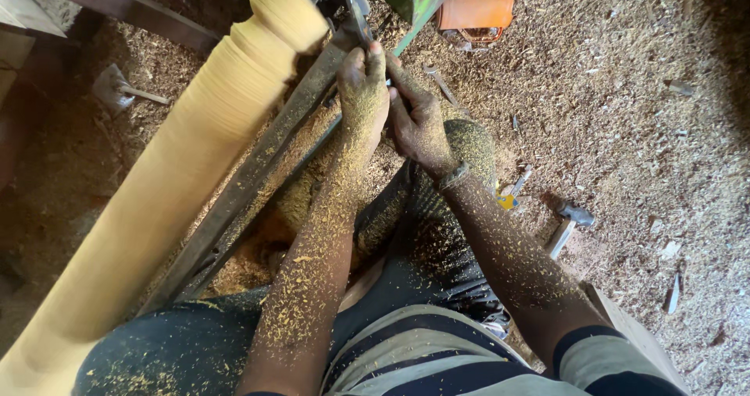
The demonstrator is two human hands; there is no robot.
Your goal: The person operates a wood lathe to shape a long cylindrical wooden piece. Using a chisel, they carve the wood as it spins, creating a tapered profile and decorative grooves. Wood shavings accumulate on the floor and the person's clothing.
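A long pale wooden piece spins blurred on a lathe, running from the lower left to the top middle. My left hand grips a dark metal turning tool whose tip meets the wood near the top. My right hand closes around the same tool just behind the left, resting over the metal tool rest bar. Both forearms are coated in yellow sawdust. The tool's handle is hidden under my hands.
Sawdust and shavings cover the floor. A hammer lies at the right by my knee. An orange machine stands at the top. A small trowel-like tool lies at the left, a green frame bar at the top.
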